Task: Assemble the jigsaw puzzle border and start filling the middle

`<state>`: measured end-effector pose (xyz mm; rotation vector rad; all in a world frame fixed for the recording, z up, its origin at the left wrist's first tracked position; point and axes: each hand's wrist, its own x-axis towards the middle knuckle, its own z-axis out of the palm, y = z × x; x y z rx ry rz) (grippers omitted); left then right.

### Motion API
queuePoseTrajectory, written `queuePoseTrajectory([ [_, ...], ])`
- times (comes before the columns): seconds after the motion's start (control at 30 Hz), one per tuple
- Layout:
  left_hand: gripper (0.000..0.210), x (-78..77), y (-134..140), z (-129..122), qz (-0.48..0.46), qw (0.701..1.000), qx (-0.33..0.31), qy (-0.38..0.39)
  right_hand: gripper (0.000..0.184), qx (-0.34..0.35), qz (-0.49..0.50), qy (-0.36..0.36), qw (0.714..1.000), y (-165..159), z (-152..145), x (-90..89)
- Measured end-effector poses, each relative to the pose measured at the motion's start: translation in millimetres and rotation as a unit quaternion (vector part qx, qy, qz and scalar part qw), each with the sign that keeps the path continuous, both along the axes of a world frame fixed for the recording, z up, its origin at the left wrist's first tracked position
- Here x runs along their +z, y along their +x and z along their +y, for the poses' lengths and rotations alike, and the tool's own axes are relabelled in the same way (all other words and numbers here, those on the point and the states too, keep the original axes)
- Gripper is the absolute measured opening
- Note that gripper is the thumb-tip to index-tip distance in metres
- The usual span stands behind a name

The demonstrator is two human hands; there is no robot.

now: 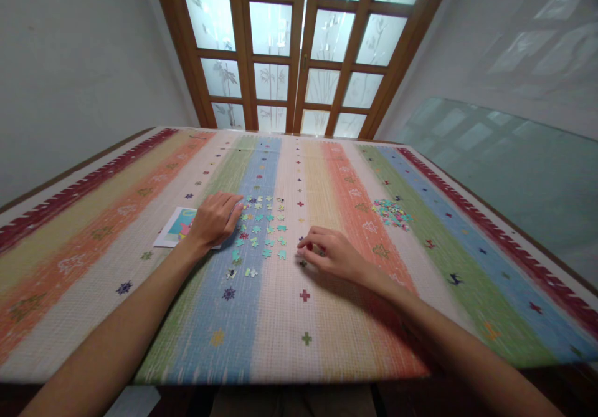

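Several rows of loose jigsaw puzzle pieces, mostly turquoise and pale green, lie spaced apart on the striped tablecloth. At their left edge rests my left hand, open, its fingers stretched forward beside the nearest pieces. Partly covered by that hand and wrist is a picture card with a turquoise and pink image. To the right of the rows my right hand hovers low over the cloth. Its thumb and fingertips are drawn together in a pinch; anything between them is too small to make out.
A heap of mixed puzzle pieces lies farther right on the cloth. Two separate pieces sit nearer me, below the rows. A glass-paned wooden door stands behind the table, and a glass panel is at the right.
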<state>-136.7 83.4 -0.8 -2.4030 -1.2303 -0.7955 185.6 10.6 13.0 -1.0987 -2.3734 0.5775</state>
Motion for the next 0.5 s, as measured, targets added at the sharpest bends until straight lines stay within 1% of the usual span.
queuePoseTrajectory([
  [0.13, 0.039, 1.3, 0, 0, 0.003, 1.000, -0.002, -0.001, 0.017, 0.048, -0.048, 0.021, 0.997, -59, -18, -7.7],
  [0.27, 0.038, 3.0, 0, 0, -0.002, 1.000, -0.002, -0.001, 0.027, 0.081, -0.107, 0.040, 0.990, -108, -28, -3.5],
  [0.37, 0.039, 4.1, 0, 0, -0.009, 1.000, 0.001, 0.000, 0.028, 0.063, -0.140, 0.037, 0.988, -127, -28, 1.3],
  [0.5, 0.039, 5.5, 0, 0, -0.006, 1.000, -0.001, 0.003, 0.023, 0.045, -0.151, 0.024, 0.987, -136, -26, -0.3],
])
